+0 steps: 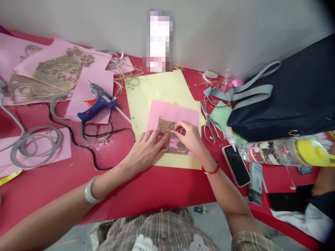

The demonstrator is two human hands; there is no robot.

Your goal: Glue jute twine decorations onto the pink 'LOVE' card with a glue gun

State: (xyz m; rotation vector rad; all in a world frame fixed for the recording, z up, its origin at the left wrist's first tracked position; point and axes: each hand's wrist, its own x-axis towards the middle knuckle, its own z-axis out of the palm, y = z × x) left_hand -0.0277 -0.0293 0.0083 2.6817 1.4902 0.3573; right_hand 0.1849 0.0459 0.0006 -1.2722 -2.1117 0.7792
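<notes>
A pink sheet (pixel 170 107) bearing a brown twine picture (pixel 180 148) lies on larger yellow paper (pixel 163 83). My left hand (pixel 146 148) rests on the left side of the picture, fingers stretched out and holding nothing. On the picture's upper part, my right hand (pixel 188 134) pinches a strand of twine (pixel 167 129) that curls in loops between the two hands. Parts of the picture are hidden under my fingers.
Left of the paper lies a blue glue gun (pixel 98 101) with its black cord (pixel 75 143). Scissors (pixel 210 123), a phone (pixel 237 165) and a yellow-capped bottle (pixel 277 152) lie to the right, near a navy bag (pixel 285 94). Loose twine (pixel 128 78) is at the back.
</notes>
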